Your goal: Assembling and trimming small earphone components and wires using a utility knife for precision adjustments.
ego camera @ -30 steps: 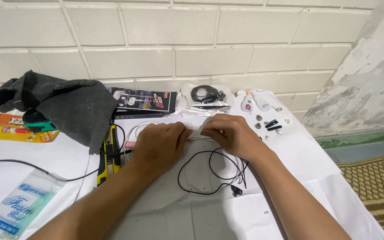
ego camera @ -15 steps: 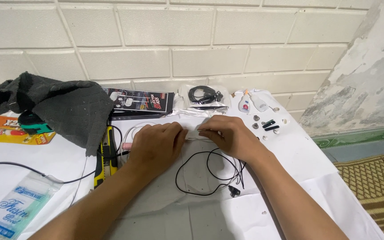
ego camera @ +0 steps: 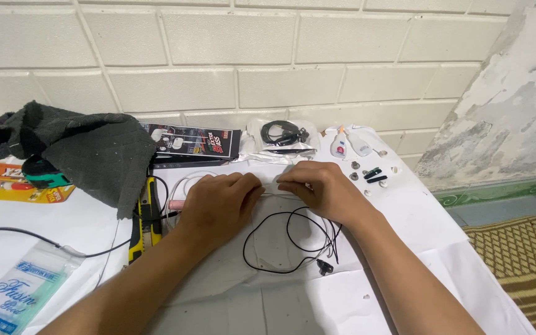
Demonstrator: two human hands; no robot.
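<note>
White earphone cable (ego camera: 268, 193): pinched taut between fingers of left hand (ego camera: 218, 205) and right hand (ego camera: 321, 189), stretched straight, seemingly for close work. Black cable (ego camera: 286, 242) looped loose just below fingers on bench (ego camera: 404, 248); yellow utility knife (ego camera: 147, 217) left of fingers.

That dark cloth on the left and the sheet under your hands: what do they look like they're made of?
Dark cloth: soft grey woven or felted fabric, matte, crumpled, with frayed edges. White sheet: probably thin paper or plastic, smooth, creased and wrinkled; I cannot tell which. Both hands rest on it.
</note>
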